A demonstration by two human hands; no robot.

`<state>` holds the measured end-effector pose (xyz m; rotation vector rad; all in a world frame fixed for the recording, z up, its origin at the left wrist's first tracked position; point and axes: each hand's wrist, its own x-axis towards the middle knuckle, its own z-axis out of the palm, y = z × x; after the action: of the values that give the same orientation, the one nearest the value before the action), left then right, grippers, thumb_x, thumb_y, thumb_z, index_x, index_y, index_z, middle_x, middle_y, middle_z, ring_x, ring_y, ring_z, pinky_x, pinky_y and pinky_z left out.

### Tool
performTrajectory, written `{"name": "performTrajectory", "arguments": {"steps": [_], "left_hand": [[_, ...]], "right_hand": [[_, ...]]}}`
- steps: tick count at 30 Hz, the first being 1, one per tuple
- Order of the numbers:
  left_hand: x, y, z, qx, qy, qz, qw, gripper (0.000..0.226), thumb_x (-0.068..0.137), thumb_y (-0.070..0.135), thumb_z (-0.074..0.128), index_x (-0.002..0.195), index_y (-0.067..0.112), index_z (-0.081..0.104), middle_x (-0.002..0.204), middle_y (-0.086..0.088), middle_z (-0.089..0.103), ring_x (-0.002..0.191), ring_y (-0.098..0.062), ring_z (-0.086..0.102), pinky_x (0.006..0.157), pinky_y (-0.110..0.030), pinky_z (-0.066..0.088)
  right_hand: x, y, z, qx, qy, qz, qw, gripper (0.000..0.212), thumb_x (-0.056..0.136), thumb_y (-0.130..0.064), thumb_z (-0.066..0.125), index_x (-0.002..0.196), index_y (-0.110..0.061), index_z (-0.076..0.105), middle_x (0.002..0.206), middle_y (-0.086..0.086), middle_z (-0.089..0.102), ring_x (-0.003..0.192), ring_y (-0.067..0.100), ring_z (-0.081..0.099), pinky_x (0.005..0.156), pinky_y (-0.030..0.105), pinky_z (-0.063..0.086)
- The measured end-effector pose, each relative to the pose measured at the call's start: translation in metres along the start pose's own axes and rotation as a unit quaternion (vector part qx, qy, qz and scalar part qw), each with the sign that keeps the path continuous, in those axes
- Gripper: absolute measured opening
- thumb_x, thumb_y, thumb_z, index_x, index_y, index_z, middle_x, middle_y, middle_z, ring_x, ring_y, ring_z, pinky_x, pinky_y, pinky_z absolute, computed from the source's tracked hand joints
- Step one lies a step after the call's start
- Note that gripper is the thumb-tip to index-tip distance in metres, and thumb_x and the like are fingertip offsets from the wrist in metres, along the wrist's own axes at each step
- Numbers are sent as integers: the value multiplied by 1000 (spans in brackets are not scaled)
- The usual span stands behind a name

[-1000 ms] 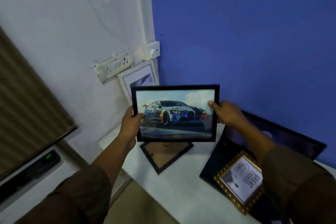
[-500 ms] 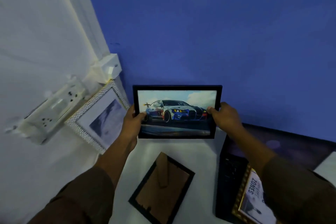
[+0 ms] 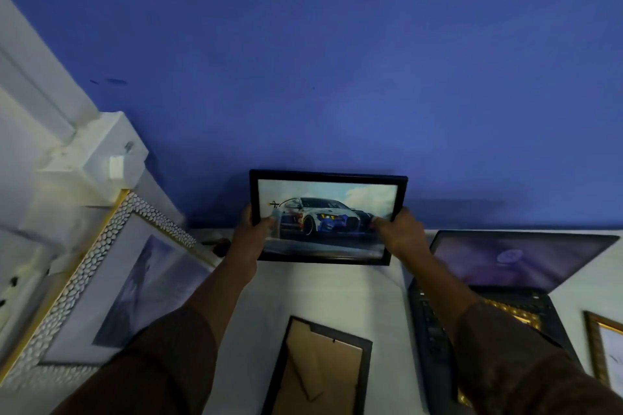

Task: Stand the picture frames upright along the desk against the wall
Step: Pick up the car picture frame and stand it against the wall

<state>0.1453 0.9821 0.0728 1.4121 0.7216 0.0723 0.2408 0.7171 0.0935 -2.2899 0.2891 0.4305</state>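
The left hand [image 3: 250, 236] and right hand [image 3: 401, 235] clasp the car frame [image 3: 326, 216] by its sides at the bench's [image 3: 337, 293] back edge; its foot should settle first; then lean it gently against the blue wall [image 3: 337, 61].

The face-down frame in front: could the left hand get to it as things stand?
Probably not right away. The left hand grips the car picture frame together with the right hand. The face-down frame lies uncovered on the desk, so the path looks free once the left hand lets go.
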Motion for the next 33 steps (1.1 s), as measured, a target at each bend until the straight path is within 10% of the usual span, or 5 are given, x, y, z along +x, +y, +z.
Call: {"name": "performTrajectory", "arguments": {"steps": [9, 19, 33], "left_hand": [[23, -17, 5, 13, -15, -49, 999, 54, 98, 14, 62, 147, 23, 41, 125, 4, 55, 113, -15, 53, 92, -30, 42], [44, -31, 0, 42, -27, -60, 997, 71, 88, 27, 70, 151, 29, 38, 142, -6, 58, 125, -27, 58, 108, -52, 46], [25, -34, 11, 61, 42, -99, 992, 78, 95, 25, 65, 158, 16, 20, 154, -10, 41, 133, -27, 45, 97, -31, 36]], "right_hand": [[17, -3, 16, -21, 29, 10, 999, 58, 89, -36, 70, 134, -6, 47, 132, 19, 63, 120, 41, 60, 94, 42, 49], [22, 4, 22, -7, 32, 5, 999, 60, 89, -35, 73, 135, -6, 47, 133, 18, 63, 123, 39, 58, 94, 37, 46], [5, 23, 30, 36, 26, 15, 999, 47, 94, -35, 65, 124, -5, 48, 123, 20, 64, 114, 40, 62, 79, 32, 40]]}}
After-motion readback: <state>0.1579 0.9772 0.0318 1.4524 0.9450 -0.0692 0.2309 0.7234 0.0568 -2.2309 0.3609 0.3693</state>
